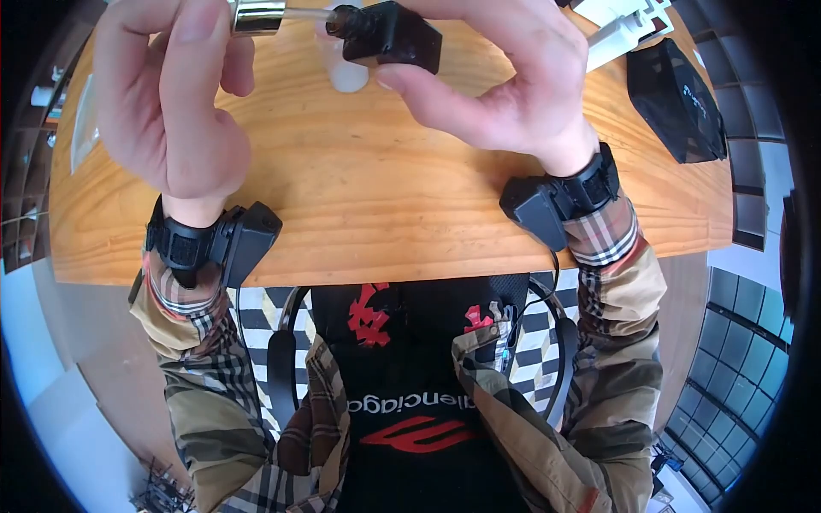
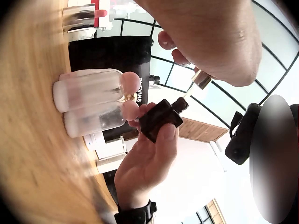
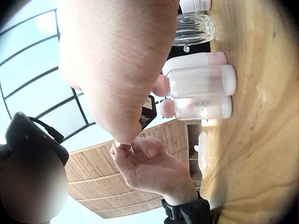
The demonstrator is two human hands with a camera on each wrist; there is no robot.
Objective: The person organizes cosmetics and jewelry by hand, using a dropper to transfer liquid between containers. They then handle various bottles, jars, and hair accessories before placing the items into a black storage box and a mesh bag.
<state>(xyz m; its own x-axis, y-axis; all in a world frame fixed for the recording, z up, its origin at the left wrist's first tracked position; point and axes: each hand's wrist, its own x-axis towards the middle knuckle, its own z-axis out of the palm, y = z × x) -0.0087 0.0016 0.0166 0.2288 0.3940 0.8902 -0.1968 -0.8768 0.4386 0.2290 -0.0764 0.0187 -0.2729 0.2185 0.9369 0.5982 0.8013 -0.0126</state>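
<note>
My right hand holds a small dark angular bottle tilted, its neck pointing left, between thumb and fingers. My left hand pinches a shiny gold cap with a thin pale stem. The stem's far end meets the bottle's dark neck. In the left wrist view the cap and stem line up with the neck, and the right thumb presses the bottle's side. The left fingers hide part of the cap. Both hands are raised over the table.
Clear bottles with round pink tops stand on the table beyond the hands. A ribbed glass bottle stands beside them. At the right are a black case with pale lettering and a white rack. A clear flat packet lies at left.
</note>
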